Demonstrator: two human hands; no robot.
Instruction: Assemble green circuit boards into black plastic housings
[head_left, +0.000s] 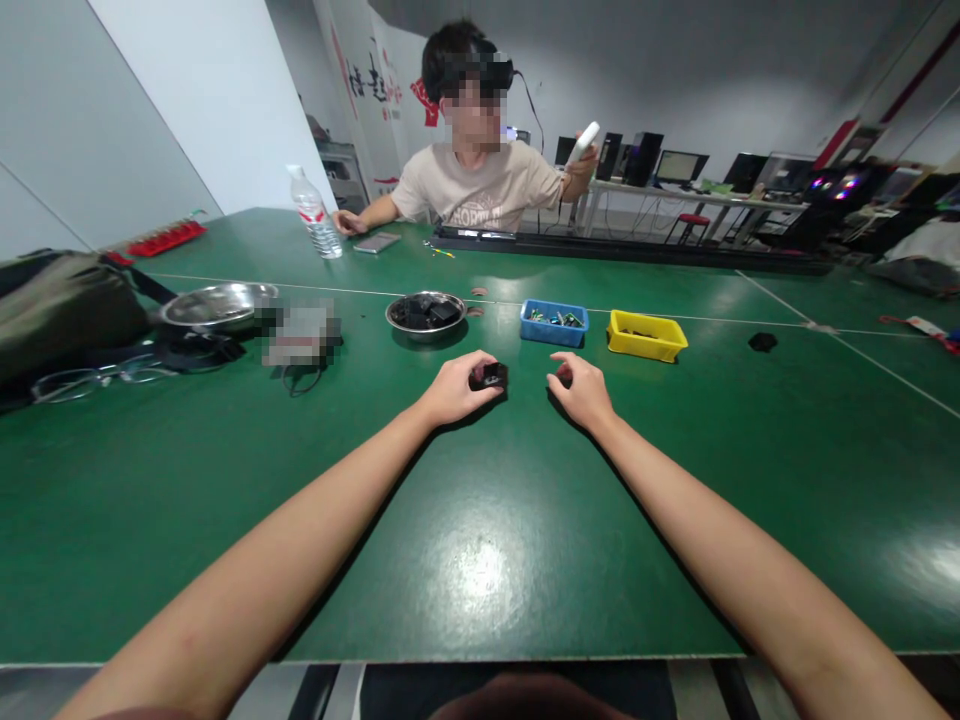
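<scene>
**Left hand gripping a small black part on the green table**

Gripping a small black part (pixel 489 376) between thumb and fingers, the left hand (pixel 452 388) is resting on the green table (pixel 465 560), its fingers closed around the piece. The right hand (pixel 581 390) is lying just beside it, fingers curled loosely; something dark is showing at its fingertips, but whether it is pinching anything I cannot tell.

Going across the table from the left: a dark bag (pixel 64 310) is sitting at the edge, with a pair of glasses (pixel 97 378) lying in front of it and a red tray (pixel 166 238) beyond it. Next, an empty-looking steel bowl (pixel 217 305) is standing near a blurred item. A water bottle (pixel 315 215) is standing farther back, beside a phone (pixel 377 242). A second steel bowl (pixel 425 315), holding black parts, is sitting just beyond the left hand. To its right, a blue bin (pixel 554 322) and a yellow bin (pixel 646 335) are standing side by side, and a lone black piece (pixel 762 342) is lying well apart.

A person (pixel 480 180) in a beige shirt is sitting across the table, raising a white object. Behind, desks with monitors are lining a grey-walled room.

The held part is black, boxy and glossy, partly hidden by fingers.
</scene>
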